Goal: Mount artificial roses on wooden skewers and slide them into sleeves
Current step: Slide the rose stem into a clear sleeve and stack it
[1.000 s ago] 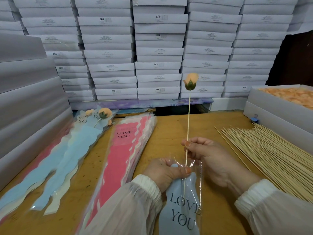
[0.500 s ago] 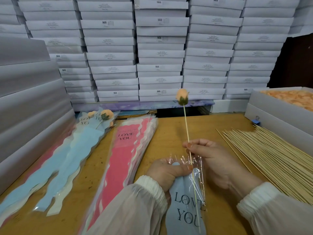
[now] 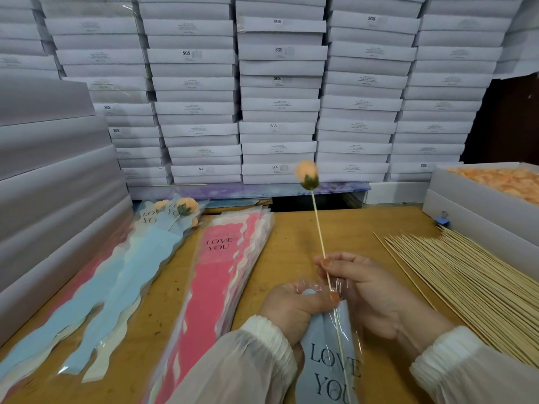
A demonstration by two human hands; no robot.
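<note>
- We see soft, even, rather dim light with a cool cast; its source is out of view.
- Shadows on the worktop (image 3: pixel 294 237) are faint.
- Small glints show on the clear sleeve (image 3: pixel 329 339).
- The rose (image 3: pixel 306 175) is smeared by motion blur.
- Wide-angle distortion bends the stacked boxes (image 3: pixel 280 91) toward the edges.
- The upper right corner is very dark.

We're in a small packing workshop, piecework by the look of it. Across the top of the frame, flat white boxes (image 3: pixel 280 83) stack wall-high, many stamped SGS. On the wooden table (image 3: pixel 291 243), lower left, printed sleeves (image 3: pixel 221 275) lie fanned in pink and blue. At right, a heap of wooden skewers (image 3: pixel 466 281), and above it an open box of peach flower heads (image 3: pixel 501 182).
</note>
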